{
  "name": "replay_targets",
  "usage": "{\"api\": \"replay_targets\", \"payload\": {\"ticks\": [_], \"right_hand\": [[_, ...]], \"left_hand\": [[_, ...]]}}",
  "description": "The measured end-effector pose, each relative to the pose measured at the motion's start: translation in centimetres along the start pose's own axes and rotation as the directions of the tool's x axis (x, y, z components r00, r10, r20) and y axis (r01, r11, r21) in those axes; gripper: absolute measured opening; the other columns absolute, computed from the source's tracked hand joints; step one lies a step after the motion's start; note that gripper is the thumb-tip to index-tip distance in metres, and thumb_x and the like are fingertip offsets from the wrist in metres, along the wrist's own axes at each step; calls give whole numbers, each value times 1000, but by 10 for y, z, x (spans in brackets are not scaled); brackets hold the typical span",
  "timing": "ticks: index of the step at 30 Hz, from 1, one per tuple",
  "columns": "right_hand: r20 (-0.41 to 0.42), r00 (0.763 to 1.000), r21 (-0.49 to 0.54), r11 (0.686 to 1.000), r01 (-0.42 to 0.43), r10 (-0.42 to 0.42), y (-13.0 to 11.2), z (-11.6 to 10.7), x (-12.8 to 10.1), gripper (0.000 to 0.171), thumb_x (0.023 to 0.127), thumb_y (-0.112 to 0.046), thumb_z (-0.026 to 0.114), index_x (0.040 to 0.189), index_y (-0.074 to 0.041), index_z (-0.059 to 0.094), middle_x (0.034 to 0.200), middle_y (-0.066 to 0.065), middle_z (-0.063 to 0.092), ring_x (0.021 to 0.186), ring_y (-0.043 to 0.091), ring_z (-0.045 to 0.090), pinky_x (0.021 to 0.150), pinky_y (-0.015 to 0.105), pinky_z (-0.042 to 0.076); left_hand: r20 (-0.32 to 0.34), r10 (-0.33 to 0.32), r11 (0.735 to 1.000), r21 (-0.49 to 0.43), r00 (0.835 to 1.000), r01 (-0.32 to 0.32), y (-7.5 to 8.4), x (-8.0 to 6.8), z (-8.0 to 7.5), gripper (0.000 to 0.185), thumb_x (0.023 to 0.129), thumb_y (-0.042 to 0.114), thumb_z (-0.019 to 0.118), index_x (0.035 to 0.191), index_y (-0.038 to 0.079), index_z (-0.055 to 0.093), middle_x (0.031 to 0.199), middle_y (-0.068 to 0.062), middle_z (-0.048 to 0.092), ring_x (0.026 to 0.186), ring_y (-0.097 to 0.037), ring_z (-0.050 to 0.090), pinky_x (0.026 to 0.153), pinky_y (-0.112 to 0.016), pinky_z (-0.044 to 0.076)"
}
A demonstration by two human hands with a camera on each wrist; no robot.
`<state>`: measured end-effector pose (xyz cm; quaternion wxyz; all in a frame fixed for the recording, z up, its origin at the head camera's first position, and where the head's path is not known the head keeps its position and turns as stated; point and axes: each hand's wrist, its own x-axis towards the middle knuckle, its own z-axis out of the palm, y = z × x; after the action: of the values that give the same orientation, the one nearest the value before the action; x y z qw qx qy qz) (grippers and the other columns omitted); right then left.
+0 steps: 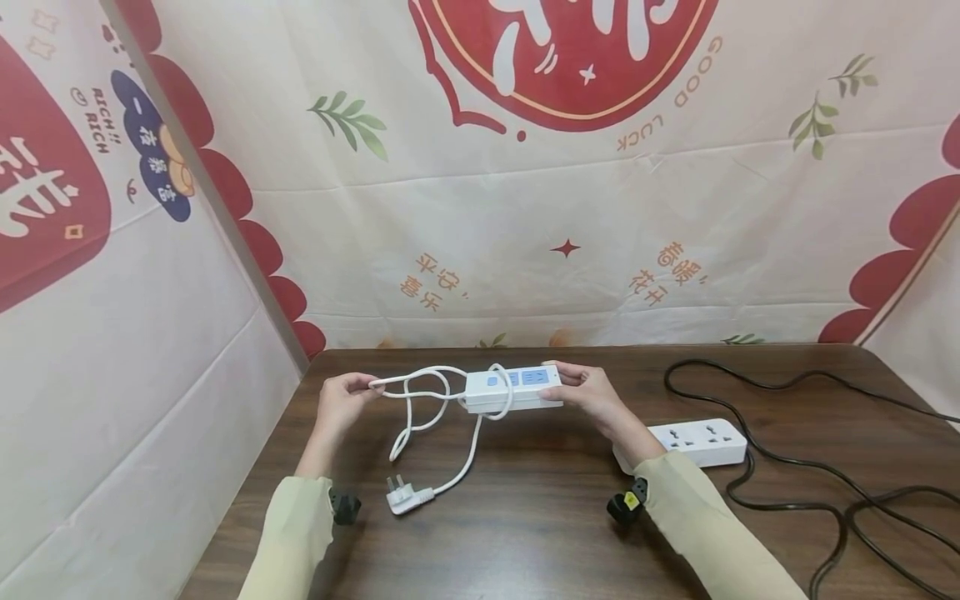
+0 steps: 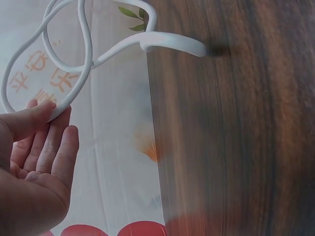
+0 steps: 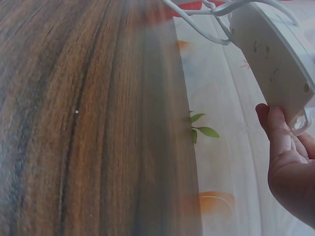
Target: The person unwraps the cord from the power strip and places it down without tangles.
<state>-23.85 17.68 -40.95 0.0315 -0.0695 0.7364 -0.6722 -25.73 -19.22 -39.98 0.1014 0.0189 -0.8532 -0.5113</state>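
A white strip (image 1: 513,389) is held above the surface (image 1: 525,533), centre of the head view, its long axis running left to right. Its right end is gripped by the right hand (image 1: 592,393), thumb and fingers closed on the casing; in the right wrist view the underside of the strip (image 3: 275,54) is seen at upper right, with the thumb against its end.

The white cord (image 1: 420,400) leaves the strip's left end and is looped toward the left hand (image 1: 341,402), which lies left of the strip, apart from it. A bend of cord is pinched there. In the left wrist view the cord (image 2: 69,73) is caught between thumb and forefinger of the left hand (image 2: 34,162), the other fingers being fairly straight. So the cord lies between the two grips; the left hand is nearer the loops, the right nearer the body.

One loop is wound over the strip near its left end. The rest hangs down to the plug (image 1: 408,497), which lies on the surface at lower centre-left.

Counts:
- white strips: two, the held one and a second strip (image 1: 693,442) lying on the surface at right, partly behind the right forearm
- white cords: one
- white plugs: one
- black cords: one seen, a black cord (image 1: 825,492) sprawled at right
- hands: two
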Motion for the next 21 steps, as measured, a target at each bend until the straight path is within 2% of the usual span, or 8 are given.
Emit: {"api": "replay_targets", "payload": {"ticks": [6, 11, 16, 21], "right_hand": [[-2, 1000, 3, 1000, 9, -9, -2, -2, -1, 61, 71, -8, 75, 123, 8, 51, 116, 25, 56, 85, 4, 62, 66, 21, 49], [-12, 1000, -3, 1000, 11, -11, 2, -8, -1, 62, 71, -9, 76, 124, 10, 49, 116, 27, 56, 85, 5, 62, 70, 21, 50], [-57, 998, -16, 1000, -24, 23, 5, -15, 0, 64, 72, -10, 75, 126, 9, 47, 118, 27, 54, 87, 5, 61, 70, 19, 48], [-93, 994, -22, 998, -60, 58, 1, -16, -1, 65, 73, -12, 74, 128, 8, 45, 122, 28, 51, 86, 3, 58, 66, 21, 46]], "left_hand": [[-9, 5, 1000, 11, 1000, -5, -4, 0, -7, 18, 77, 8, 70, 91, -3, 68, 83, -8, 69, 72, -5, 60, 66, -22, 45], [-42, -20, 1000, -7, 999, 20, -9, -1, -18, 19, 79, 5, 67, 95, -5, 67, 89, -12, 69, 73, -3, 60, 68, -22, 45], [-44, -51, 999, 7, 998, 51, -11, -3, -30, 21, 81, 6, 66, 99, -5, 66, 97, -15, 67, 81, -11, 61, 73, -28, 44], [-38, -63, 998, 11, 997, 64, -14, -4, -41, 23, 82, 7, 65, 101, -5, 65, 95, -12, 68, 78, -7, 58, 74, -29, 43]]}}
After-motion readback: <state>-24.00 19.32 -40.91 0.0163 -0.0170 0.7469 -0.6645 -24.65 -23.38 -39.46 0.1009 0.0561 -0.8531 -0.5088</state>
